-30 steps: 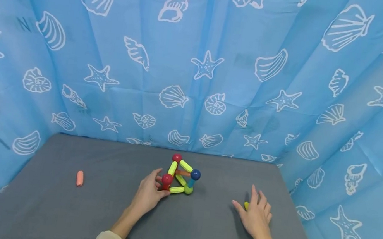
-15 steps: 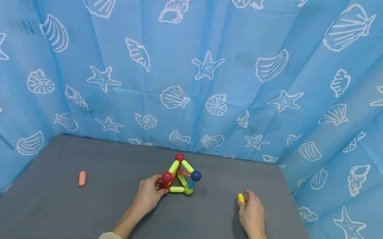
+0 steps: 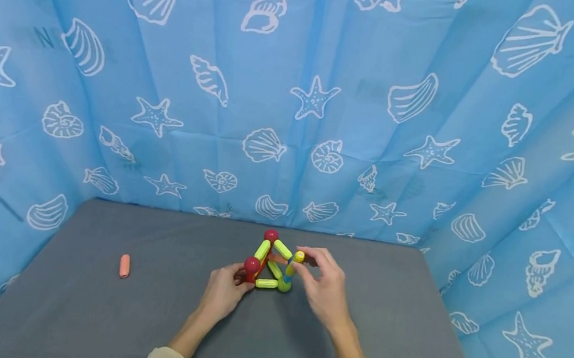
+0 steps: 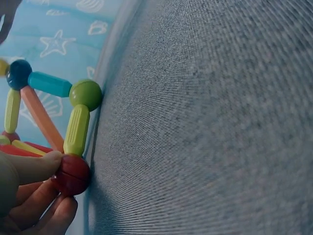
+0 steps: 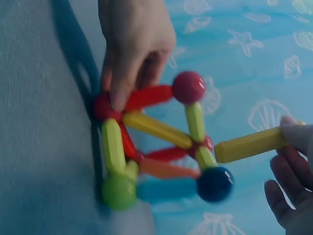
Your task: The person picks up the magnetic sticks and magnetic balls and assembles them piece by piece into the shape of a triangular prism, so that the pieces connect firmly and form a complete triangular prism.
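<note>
A frame of magnetic building sticks and balls (image 3: 266,283) stands on the grey table. My left hand (image 3: 222,292) pinches its lower red ball (image 4: 72,175) between thumb and fingers. That corner carries a lime stick (image 4: 77,129) leading to a green ball (image 4: 85,94). A turquoise stick (image 4: 49,83) rises from the green ball to a dark blue ball (image 5: 215,184). My right hand (image 3: 326,291) pinches a loose yellow magnetic stick (image 5: 254,144) by one end. The stick's free end is close beside the blue ball, which it partly hides in the head view.
A single salmon-pink stick (image 3: 124,266) lies on the left part of the grey table (image 3: 68,308). A blue curtain (image 3: 287,179) with white shell prints hangs behind the table and along its sides.
My right hand has picked the yellow stick up from the table's right side and carried it left to the frame's blue ball. The left hand has stayed at the frame's red corner.
</note>
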Demonstrator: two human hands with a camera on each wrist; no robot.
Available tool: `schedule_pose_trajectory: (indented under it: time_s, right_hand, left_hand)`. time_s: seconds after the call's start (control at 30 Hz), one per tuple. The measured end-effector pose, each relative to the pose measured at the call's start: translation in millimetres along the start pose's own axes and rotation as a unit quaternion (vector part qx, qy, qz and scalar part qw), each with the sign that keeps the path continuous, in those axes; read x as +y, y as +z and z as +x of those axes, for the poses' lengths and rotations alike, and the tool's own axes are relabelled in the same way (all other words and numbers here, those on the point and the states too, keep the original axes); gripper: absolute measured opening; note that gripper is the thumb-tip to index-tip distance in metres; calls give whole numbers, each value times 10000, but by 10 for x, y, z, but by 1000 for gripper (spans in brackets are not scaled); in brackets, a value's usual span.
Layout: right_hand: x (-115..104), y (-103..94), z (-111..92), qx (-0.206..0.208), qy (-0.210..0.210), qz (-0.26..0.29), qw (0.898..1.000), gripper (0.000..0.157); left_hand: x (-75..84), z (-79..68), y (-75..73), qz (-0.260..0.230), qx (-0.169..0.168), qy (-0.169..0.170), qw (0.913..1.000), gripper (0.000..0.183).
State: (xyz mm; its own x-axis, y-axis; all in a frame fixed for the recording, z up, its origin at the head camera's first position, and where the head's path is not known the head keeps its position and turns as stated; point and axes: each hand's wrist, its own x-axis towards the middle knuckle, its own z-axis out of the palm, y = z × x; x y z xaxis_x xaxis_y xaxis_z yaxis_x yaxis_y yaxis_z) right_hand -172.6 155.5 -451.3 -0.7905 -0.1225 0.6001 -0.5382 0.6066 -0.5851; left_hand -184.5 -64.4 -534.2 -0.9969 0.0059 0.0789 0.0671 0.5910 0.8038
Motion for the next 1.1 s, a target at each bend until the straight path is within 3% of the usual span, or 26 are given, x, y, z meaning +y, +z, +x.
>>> schedule_pose_trajectory:
  time_s: [0.1,0.27,0.63,0.77,0.93,1.0,1.1]
  right_hand:
    - [-6,162,19,-301,-218,-173,9992,29]
    - [64,412,-19,-664,-460,-905,9926,29]
    - [138,693,-73,-465,-923,-1540,9827,32]
    - [145,670,-80,-509,-885,-1465,9839,39]
    - [259,549,-92,-410,-113,-848,9955,53]
    - [320,509,-106,-366,89,-612,9974,49]
    - [373,484,-129,-428,-105,-540,9976,37]
  left_hand:
    - [3,4,5,6,33,-16,10000,43]
    - [11,9,3,27,59,28,10000,42]
    - [-5,9,16,36,119,131,9998,39]
    - [3,-2,16,70,143,151,9998,40]
    - [43,-8,-150,25,96,82,9999,49]
    - [66,-15,-266,13,212,105,9997,50]
    - [98,-32,-428,-40,507,325,9982,46]
